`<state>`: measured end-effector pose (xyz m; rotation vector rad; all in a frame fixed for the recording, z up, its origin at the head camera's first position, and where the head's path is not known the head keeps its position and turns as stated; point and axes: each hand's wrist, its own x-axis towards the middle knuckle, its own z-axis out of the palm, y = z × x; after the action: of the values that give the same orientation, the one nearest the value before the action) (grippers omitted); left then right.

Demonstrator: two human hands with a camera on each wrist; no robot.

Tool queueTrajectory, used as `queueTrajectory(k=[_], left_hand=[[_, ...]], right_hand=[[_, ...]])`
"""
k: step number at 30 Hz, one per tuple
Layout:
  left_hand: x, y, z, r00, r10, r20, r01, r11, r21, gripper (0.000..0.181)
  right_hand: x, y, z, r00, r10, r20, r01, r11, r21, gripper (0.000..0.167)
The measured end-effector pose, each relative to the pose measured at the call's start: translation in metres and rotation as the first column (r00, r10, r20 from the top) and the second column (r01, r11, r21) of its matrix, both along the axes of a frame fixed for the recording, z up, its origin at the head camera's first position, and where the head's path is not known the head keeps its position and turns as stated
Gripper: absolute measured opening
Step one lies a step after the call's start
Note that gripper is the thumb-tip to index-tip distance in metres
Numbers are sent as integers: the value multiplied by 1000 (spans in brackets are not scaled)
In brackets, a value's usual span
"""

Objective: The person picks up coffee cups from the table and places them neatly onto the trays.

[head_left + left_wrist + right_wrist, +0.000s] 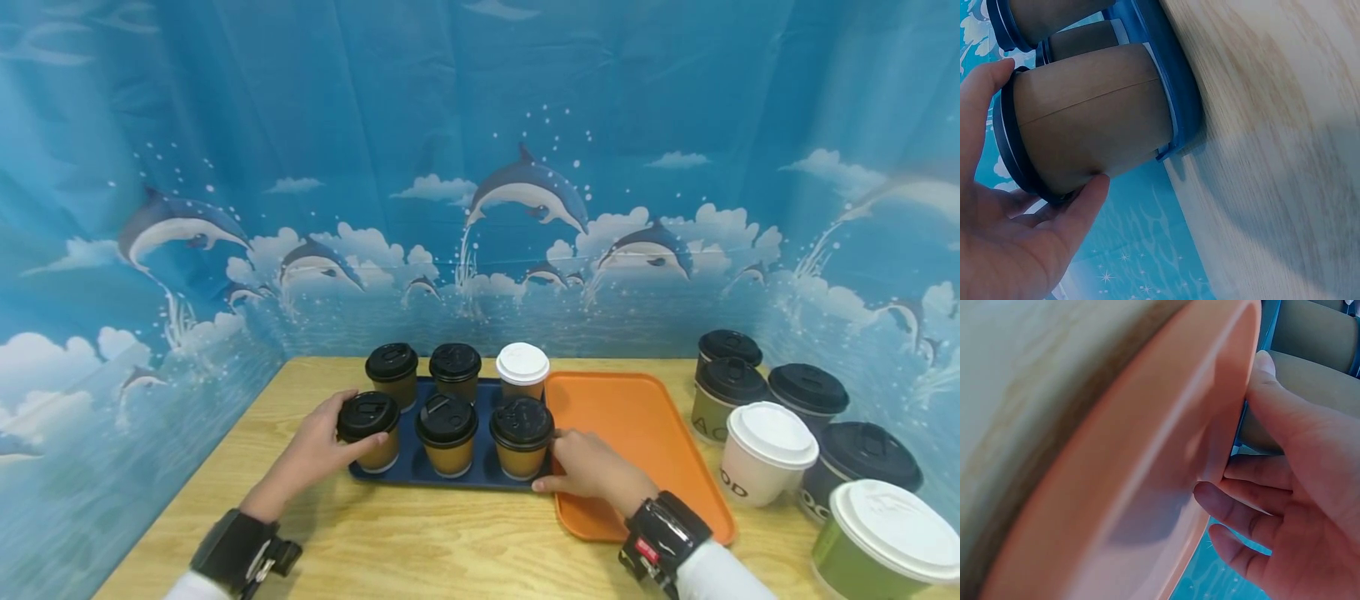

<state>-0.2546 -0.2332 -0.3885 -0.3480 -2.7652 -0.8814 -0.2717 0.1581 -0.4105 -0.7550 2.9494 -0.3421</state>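
Two rows of lidded brown cups stand on a dark blue tray (480,482); a white lid (522,363) tops the back-right one, and black lids top the others. My left hand (313,450) holds the front-left cup (378,454), its thumb on the sleeve and fingers round the far side by the lid. In the left wrist view this cup (1091,119) sits at the tray's edge. Beside the front-right cup (521,460), my right hand (596,471) is at the boundary of the blue and orange trays, fingers loosely bent and thumb near the blue tray's corner.
An orange tray (637,417) lies against the blue tray's right side. Further right stand several larger cups, among them a white one (761,467) and a green one with a white lid (862,554). A dolphin-printed curtain (450,125) hangs behind the wooden table (420,542).
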Motion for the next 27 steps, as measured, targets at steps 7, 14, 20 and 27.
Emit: queueTrajectory(k=[7, 14, 20, 27], left_hand=[[2, 1, 2, 1000, 11, 4, -11, 1000, -4, 95], [3, 3, 3, 999, 35, 4, -35, 999, -27, 102], [7, 13, 8, 984, 73, -160, -85, 993, -75, 98], [29, 61, 20, 825, -186, -533, 154, 983, -105, 55]], right_hand=[[1, 0, 2, 1000, -7, 4, 7, 1000, 7, 51], [2, 1, 2, 1000, 22, 3, -22, 999, -25, 48], [2, 1, 2, 1000, 29, -8, -29, 999, -25, 46], [3, 0, 3, 999, 35, -34, -36, 999, -24, 50]])
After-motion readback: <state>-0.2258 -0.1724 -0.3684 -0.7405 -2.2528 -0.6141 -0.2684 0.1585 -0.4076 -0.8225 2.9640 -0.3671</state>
